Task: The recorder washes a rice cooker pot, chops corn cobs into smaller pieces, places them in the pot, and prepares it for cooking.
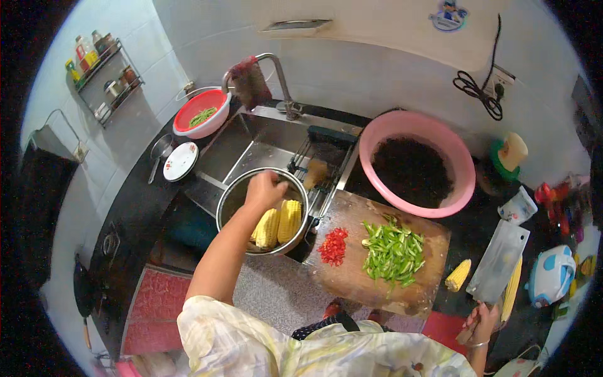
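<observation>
My left hand (267, 187) reaches into a round metal pot (232, 201) at the front of the sink. Its fingers are bent and partly hidden, so I cannot tell if they grip anything. Pieces of yellow corn (278, 224) lie in the pot beside the hand. At the far right, my right hand (481, 318) grips the handle of a cleaver (499, 261), its broad blade pointing away from me. A short corn piece (458, 275) lies left of the blade, and a longer corn cob (512, 292) is partly covered by it.
A wooden cutting board (377, 294) carries chopped red pepper (333, 246) and sliced green pepper (395, 252). Behind it stands a large pink basin (464, 155) with dark contents. Around the steel sink (264, 129) are a faucet (282, 85), a red colander (188, 109) and white plates (180, 161).
</observation>
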